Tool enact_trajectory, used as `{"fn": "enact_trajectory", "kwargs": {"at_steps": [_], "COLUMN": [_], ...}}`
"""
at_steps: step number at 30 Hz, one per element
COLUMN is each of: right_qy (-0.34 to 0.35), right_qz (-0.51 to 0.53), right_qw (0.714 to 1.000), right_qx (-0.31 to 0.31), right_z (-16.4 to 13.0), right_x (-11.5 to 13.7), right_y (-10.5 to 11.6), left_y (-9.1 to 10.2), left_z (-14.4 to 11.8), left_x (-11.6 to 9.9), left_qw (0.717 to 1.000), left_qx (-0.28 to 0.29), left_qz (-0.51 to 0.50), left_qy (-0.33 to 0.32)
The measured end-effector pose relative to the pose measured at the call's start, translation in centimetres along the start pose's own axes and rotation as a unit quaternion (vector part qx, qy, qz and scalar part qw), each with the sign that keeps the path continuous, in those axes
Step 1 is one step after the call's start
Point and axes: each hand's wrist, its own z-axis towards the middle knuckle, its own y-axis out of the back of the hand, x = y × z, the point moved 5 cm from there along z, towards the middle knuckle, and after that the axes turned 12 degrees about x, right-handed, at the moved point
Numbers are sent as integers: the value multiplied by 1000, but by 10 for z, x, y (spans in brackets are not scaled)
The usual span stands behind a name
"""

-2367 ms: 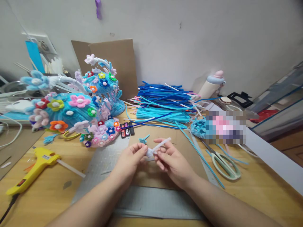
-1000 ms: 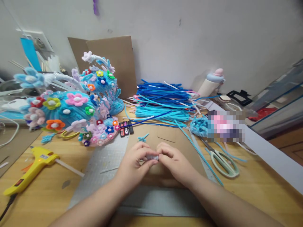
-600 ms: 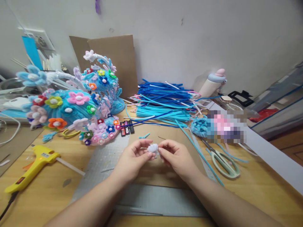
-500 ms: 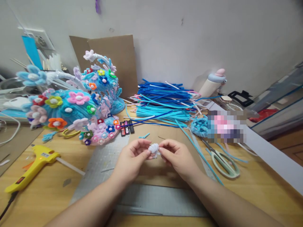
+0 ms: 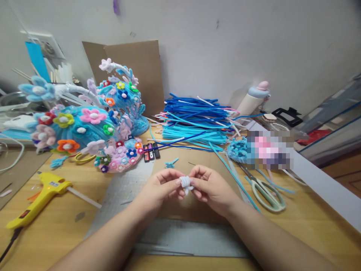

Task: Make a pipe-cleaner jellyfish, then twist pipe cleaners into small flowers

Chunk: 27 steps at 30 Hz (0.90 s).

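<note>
Between my two hands is a small white coil of fuzzy pipe cleaner, wound in close loops with a short bit hanging below. My left hand pinches its left side between thumb and fingers. On the other side, my right hand grips it the same way. Both hands hover over a brown cardboard sheet. A small light-blue pipe cleaner piece lies just beyond my left fingers.
A yellow glue gun lies at left near pipe-cleaner flower decorations. A pile of blue pipe cleaners sits at the back. Scissors rest at right, by a blue fuzzy piece. A bottle stands behind.
My fingers have turned the white coil slightly and moved it a little downward; its loose bit now shows more below. The small blue piece beyond my left hand is more exposed.
</note>
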Motion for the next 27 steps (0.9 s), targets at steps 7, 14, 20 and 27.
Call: {"fn": "enact_trajectory", "kwargs": {"at_steps": [7,14,20,27], "right_qy": [-17,-36,-21,-12], "right_qz": [73,95,119,115], "right_qw": [997,991,988,992], "right_qx": [26,81,98,41], "right_z": [1,0,1,2], "right_x": [-5,-5,-7,-7], "right_y": [-1,-7,-10,-7], "left_y": [-4,-8,-12,-17], "left_z": [-1,-2,-3,-8], "left_x": [0,2,-2,-8], "left_qw": [1000,999,989,936], "left_qx": [13,18,31,50], "left_qz": [-20,13,143,348], "left_qy": [11,34,32,-24]}}
